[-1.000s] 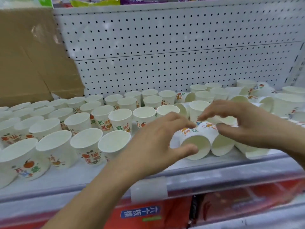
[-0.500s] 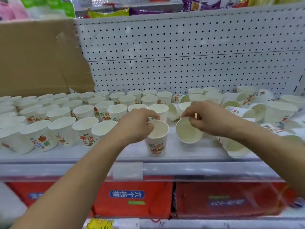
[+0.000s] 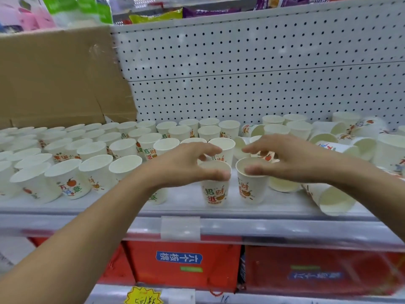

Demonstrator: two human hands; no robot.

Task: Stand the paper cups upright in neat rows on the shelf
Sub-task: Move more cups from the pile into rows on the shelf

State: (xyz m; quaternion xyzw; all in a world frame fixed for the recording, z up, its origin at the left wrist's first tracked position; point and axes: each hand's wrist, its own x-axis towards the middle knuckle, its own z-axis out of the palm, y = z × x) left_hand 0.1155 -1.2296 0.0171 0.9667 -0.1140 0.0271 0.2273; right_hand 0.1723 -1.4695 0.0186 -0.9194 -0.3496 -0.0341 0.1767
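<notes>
My left hand [image 3: 186,165] and right hand [image 3: 291,163] hover, fingers loosely spread and gripping nothing, over two upright paper cups, the left cup [image 3: 215,191] just beside the right cup [image 3: 251,187], at the shelf's [image 3: 280,205] front. Toppled cups [image 3: 335,200] lie rightward.

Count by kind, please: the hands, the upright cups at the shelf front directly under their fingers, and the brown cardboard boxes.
Hands: 2 (left hand, right hand)
Upright cups under the fingers: 2 (left cup, right cup)
Cardboard box: 1
Total: 5
</notes>
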